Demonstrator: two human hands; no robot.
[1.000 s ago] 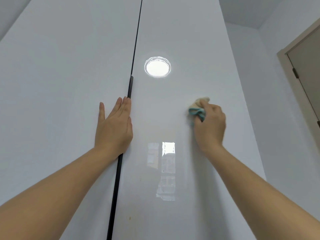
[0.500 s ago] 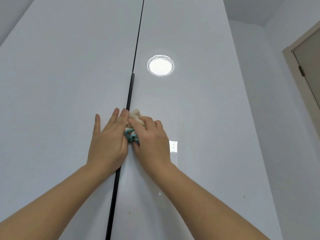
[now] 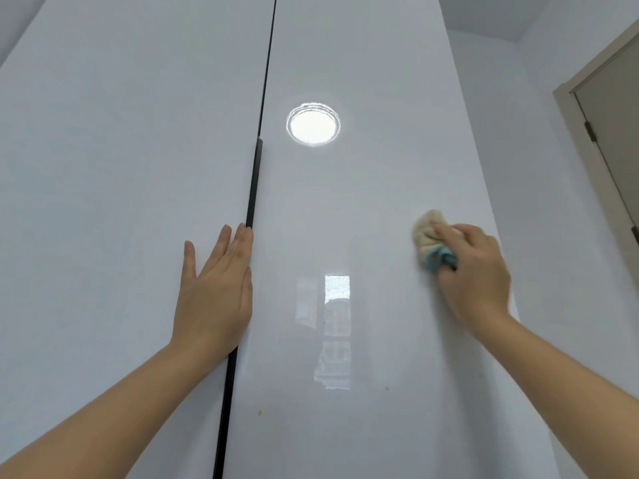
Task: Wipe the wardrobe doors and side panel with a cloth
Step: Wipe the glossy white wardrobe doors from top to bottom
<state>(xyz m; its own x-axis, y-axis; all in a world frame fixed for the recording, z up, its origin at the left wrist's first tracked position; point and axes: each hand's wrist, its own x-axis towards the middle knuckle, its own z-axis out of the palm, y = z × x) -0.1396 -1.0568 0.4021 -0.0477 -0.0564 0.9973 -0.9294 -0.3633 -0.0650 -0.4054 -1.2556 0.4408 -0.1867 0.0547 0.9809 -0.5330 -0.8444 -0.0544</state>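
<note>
Two tall glossy white wardrobe doors fill the view, the left door (image 3: 121,202) and the right door (image 3: 363,202), split by a black handle strip (image 3: 254,188). My left hand (image 3: 214,292) lies flat on the left door with straight fingers, its edge along the strip. My right hand (image 3: 473,274) grips a bunched beige cloth with a teal edge (image 3: 428,240) and presses it against the right door near that door's right edge.
A small yellowish speck (image 3: 259,413) marks the lower right door. A round ceiling light (image 3: 313,124) and a window reflect in the gloss. Right of the wardrobe are a white wall (image 3: 539,167) and a beige door frame (image 3: 574,133) with hinges.
My right hand swept the cloth left to the black strip beside my left hand, then back right to the door's right edge. My left hand stayed flat in place.
</note>
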